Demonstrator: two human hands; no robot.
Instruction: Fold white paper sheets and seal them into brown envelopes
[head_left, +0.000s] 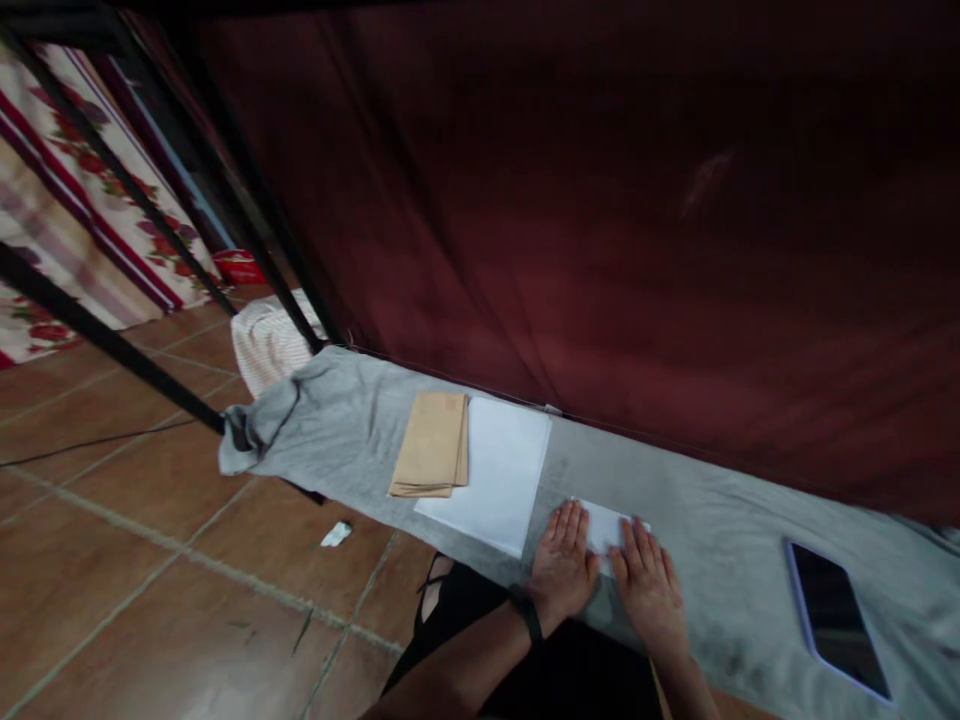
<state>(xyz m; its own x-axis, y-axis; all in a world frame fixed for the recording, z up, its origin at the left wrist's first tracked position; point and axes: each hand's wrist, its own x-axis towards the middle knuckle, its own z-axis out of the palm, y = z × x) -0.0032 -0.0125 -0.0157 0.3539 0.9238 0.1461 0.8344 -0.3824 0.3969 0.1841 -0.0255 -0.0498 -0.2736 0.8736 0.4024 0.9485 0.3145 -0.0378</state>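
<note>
Both of my hands lie flat on a small white piece of paper (604, 528), which rests on the grey cloth (720, 540). My left hand (564, 562), with a dark band at the wrist, presses on its left part with fingers stretched out. On the right part lies my right hand (649, 585), its fingers also extended. The paper shows between the hands; its ends are hidden beneath them, and I cannot tell whether it is folded. Left of my hands are larger white sheets (506, 465), and brown paper envelopes (431, 440) overlap their left side.
A phone (838, 615) with a purple edge lies at the right. A dark red curtain (600, 250) hangs behind the cloth. Black metal bars (112, 335) stand at the left. A white scrap (336, 534) lies on the tiled floor (225, 600).
</note>
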